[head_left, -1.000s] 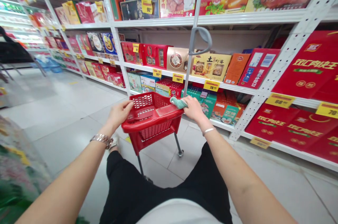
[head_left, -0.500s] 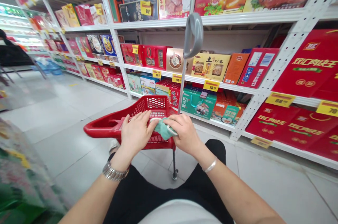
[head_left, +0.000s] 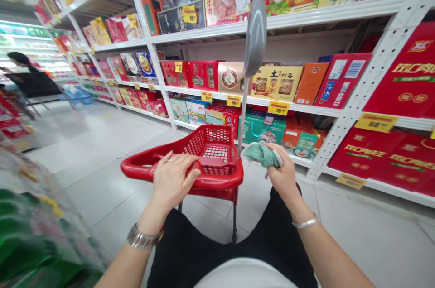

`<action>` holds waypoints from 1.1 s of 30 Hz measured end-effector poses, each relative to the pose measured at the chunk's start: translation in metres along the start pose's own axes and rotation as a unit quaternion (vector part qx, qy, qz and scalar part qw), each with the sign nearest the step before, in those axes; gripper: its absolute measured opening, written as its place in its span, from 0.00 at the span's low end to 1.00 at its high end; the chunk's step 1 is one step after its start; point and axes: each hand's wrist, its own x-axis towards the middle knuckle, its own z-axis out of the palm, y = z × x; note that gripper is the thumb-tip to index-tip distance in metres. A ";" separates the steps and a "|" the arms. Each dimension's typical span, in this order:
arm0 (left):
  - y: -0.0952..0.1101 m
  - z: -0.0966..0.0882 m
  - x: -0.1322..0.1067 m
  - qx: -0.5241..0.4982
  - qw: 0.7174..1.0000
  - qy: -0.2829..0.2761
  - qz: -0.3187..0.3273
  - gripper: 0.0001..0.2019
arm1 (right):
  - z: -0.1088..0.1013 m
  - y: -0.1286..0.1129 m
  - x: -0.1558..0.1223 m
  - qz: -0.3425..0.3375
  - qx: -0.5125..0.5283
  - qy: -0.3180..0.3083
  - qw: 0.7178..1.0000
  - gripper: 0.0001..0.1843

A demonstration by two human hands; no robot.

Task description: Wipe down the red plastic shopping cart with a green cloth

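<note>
Green cloth [head_left: 261, 154] is bunched tight in our right hand [head_left: 280, 165], and our left hand [head_left: 173, 184] lies open on the red basket cart [head_left: 217, 182], with boxes [head_left: 261, 129] on the white shelf [head_left: 322, 111] beyond.

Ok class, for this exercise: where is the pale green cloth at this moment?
In the head view, the pale green cloth is bunched in the right hand, just above the right end of the red basket rim and beside the grey handle pole.

Teal cloth [head_left: 261, 154] now in the right hand [head_left: 282, 170] alone, left hand [head_left: 173, 184] back on the cart rim [head_left: 217, 181]
</note>
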 end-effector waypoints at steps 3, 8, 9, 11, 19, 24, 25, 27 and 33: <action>-0.012 0.000 -0.003 -0.013 1.000 -0.013 0.021 0.24 | 0.018 -0.049 0.000 -0.142 0.055 -0.113 0.982 0.29; -0.047 -0.006 0.000 -0.051 0.996 -0.062 0.042 0.28 | 0.042 -0.086 -0.012 -0.219 0.095 -0.234 0.943 0.26; -0.055 -0.008 0.002 -0.061 0.995 -0.071 0.043 0.29 | 0.043 -0.085 -0.014 -0.213 0.100 -0.232 0.944 0.26; -0.066 -0.012 0.005 -0.076 0.993 -0.083 0.031 0.29 | 0.042 -0.079 -0.019 -0.198 0.103 -0.228 0.948 0.26; -0.028 -0.022 -0.026 -0.129 0.987 0.082 -0.057 0.22 | 0.035 -0.063 -0.030 -0.149 0.151 -0.231 0.950 0.18; 0.016 -0.007 -0.044 -0.132 0.991 0.033 0.003 0.25 | 0.016 -0.065 -0.022 0.141 0.388 -0.197 0.890 0.15; 0.019 -0.003 -0.045 -0.126 0.992 0.021 0.006 0.26 | 0.010 -0.061 -0.018 0.197 0.422 -0.175 0.868 0.17; 0.019 0.005 -0.043 -0.107 0.994 0.015 0.005 0.26 | 0.001 -0.047 -0.010 0.254 0.433 -0.118 0.857 0.19; 0.005 0.008 -0.038 -0.101 0.995 0.019 -0.009 0.24 | 0.026 -0.012 0.004 0.096 0.228 -0.032 0.968 0.16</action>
